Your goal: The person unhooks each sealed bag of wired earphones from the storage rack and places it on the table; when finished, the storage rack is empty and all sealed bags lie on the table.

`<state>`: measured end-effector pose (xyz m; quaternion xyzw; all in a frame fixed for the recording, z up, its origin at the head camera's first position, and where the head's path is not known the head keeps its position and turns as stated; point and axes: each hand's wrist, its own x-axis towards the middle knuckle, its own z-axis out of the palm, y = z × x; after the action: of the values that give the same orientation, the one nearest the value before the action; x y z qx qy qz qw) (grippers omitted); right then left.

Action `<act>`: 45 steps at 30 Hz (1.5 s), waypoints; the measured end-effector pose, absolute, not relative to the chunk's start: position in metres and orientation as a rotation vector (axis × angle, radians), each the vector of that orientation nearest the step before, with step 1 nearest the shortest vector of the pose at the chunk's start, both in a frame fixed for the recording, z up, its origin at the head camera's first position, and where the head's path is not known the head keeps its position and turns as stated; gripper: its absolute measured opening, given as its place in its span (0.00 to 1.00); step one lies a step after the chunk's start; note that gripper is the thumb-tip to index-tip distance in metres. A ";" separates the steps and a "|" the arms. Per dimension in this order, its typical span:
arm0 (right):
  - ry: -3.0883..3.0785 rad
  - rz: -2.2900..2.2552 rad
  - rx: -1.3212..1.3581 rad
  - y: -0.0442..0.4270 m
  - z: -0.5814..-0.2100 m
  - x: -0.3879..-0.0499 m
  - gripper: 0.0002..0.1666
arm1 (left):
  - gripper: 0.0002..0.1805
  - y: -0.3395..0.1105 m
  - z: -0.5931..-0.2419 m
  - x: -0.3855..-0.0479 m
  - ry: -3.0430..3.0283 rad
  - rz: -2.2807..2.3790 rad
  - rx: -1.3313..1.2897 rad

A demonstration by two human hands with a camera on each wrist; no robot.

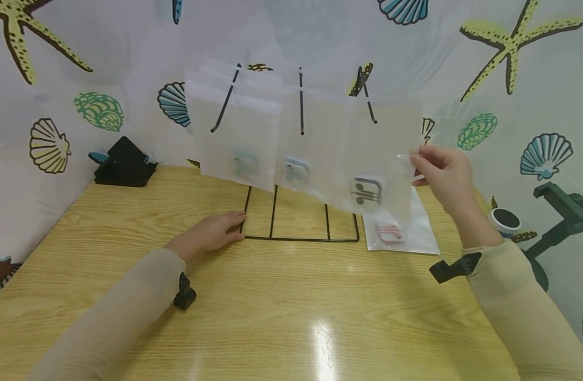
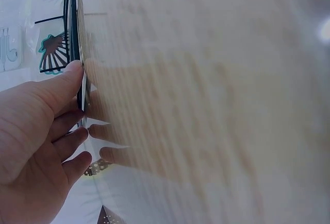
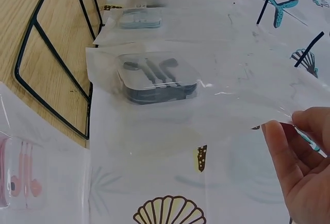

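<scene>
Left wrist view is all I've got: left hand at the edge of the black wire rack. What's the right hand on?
Observer: The right hand pinches the edge of a translucent plastic bag.
Operator: What's inside it?
Observer: Dark wired earphones in a rounded square case.
Operator: Anything just right of the black wire rack?
Observer: In the head view, a flat pale plastic bag with pink earphones lies there on the wooden table.
</scene>
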<state>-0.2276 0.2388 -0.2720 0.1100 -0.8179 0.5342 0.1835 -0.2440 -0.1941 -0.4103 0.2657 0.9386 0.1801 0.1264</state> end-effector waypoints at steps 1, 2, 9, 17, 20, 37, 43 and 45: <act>-2.310 1.499 0.309 0.239 -0.272 -0.226 0.17 | 0.33 -0.194 -0.410 -0.244 2.733 0.522 0.775; -2.312 1.502 0.311 0.240 -0.272 -0.225 0.17 | 0.33 -0.194 -0.411 -0.244 2.734 0.519 0.774; -2.321 1.499 0.342 0.243 -0.271 -0.217 0.17 | 0.33 -0.195 -0.411 -0.245 2.728 0.504 0.760; -2.375 1.435 0.304 0.244 -0.269 -0.205 0.17 | 0.33 -0.194 -0.410 -0.244 2.726 0.517 0.773; -2.405 1.385 0.301 0.244 -0.268 -0.200 0.18 | 0.33 -0.194 -0.409 -0.244 2.728 0.511 0.779; -2.385 1.416 0.385 0.253 -0.266 -0.189 0.18 | 0.32 -0.193 -0.408 -0.243 2.731 0.521 0.788; -2.407 1.399 0.374 0.253 -0.263 -0.181 0.18 | 0.32 -0.193 -0.406 -0.242 2.731 0.520 0.791; -2.410 1.401 0.365 0.253 -0.262 -0.179 0.18 | 0.32 -0.193 -0.406 -0.242 2.729 0.521 0.791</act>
<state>-0.1787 0.2532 -0.2619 0.1281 -0.8455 0.4915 0.1646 -0.2418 -0.1926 -0.4057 0.2717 0.9372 0.1788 0.1261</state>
